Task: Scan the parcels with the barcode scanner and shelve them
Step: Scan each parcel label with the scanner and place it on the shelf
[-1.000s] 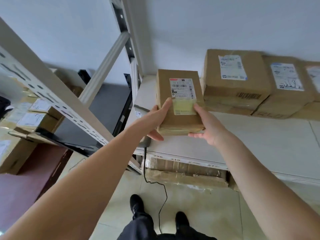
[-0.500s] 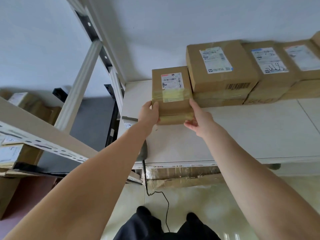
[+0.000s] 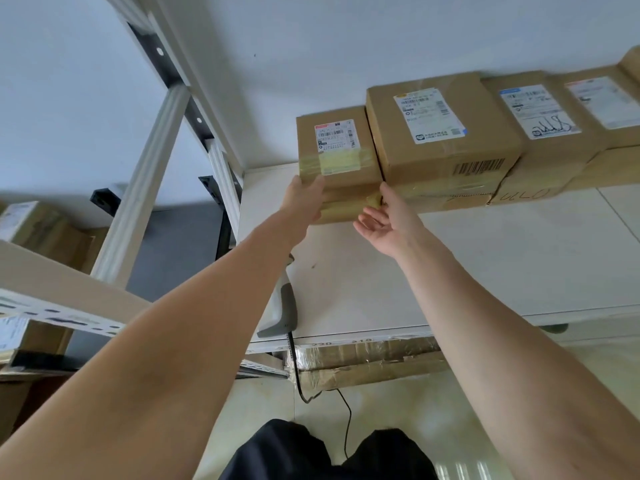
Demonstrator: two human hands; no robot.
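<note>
A small brown parcel (image 3: 334,150) with a white label and yellow tape stands at the back of the white shelf (image 3: 502,265), tight against a larger box (image 3: 440,133). My left hand (image 3: 304,202) presses on the parcel's front left corner with straight fingers. My right hand (image 3: 384,220) is at its front right corner, palm up, fingers relaxed, index finger touching the edge. The grey barcode scanner (image 3: 282,313) lies on the shelf's front left edge, partly hidden by my left forearm, its cable hanging to the floor.
More labelled boxes (image 3: 540,123) line the shelf's back to the right. A metal rack upright (image 3: 145,181) stands at the left, with parcels (image 3: 31,226) on a lower rack behind it. A taped box (image 3: 363,362) sits under the shelf. My feet are on the tiled floor.
The parcel went from held in the air to pushed back against the wall beside the larger box. My right hand has loosened and turned palm up.
</note>
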